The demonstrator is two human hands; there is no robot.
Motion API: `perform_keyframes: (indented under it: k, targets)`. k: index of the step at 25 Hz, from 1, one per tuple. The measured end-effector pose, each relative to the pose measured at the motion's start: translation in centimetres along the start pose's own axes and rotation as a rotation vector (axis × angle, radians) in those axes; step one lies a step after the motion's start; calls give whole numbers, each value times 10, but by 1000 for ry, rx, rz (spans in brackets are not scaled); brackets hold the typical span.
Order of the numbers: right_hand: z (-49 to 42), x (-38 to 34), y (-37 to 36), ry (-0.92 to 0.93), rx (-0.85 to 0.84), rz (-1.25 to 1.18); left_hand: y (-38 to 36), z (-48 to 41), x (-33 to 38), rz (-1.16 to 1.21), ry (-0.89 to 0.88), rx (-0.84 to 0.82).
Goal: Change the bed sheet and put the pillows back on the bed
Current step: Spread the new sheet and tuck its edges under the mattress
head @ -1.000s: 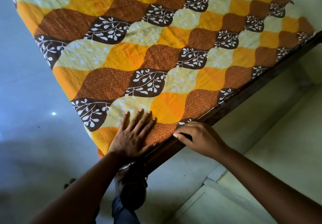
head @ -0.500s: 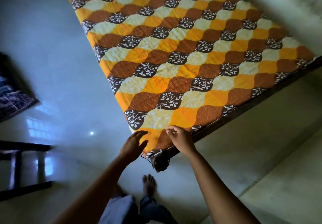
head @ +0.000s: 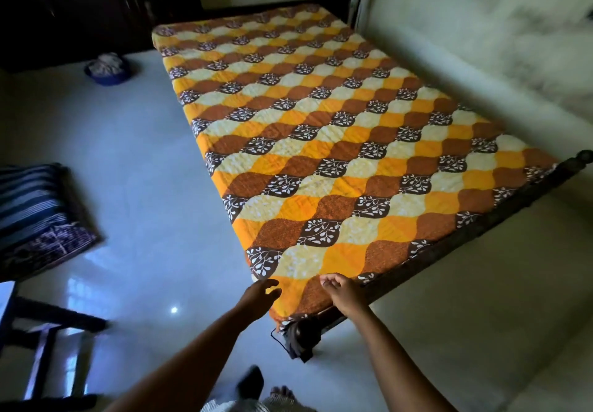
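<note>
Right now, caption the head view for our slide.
Left hand and right hand hover at a corner of the sheet covering the bed.

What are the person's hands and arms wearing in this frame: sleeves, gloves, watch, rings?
Nothing visible. The left hand and right hand are ungloved, and both forearms are bare to the frame edge, with no sleeve, watch, bangle or ring showing.

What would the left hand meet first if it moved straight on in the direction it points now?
Probably the bed sheet, at its near orange corner; the left hand hovers just beside it, though height is unclear.
</note>
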State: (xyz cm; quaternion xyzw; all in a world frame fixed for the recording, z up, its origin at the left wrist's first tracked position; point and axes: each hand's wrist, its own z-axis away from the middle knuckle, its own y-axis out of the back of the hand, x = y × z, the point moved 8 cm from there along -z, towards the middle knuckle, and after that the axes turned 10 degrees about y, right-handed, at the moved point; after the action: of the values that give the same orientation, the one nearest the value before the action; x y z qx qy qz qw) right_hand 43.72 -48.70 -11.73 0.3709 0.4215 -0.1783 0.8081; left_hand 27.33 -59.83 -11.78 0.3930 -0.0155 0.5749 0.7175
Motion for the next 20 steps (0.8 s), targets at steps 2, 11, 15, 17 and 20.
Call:
perform_keyframes:
  k: [2,11,15,17,20]
  targets:
    - [1,-3,-11,-25,-42,40,13,-3,-5,-35,-25,17]
    - [-80,-78,-159,32,-436,283,146,-24,-179,237,305,214]
    - [-130,-166,-262,112,-630,354,217,-19,-279,371,450,260]
    - [-152,-218,-311,128,-680,356,251,-16,-323,438,498,279]
    - [-185,-291,-372,149,-705,316,299,-24,-370,593,519,351]
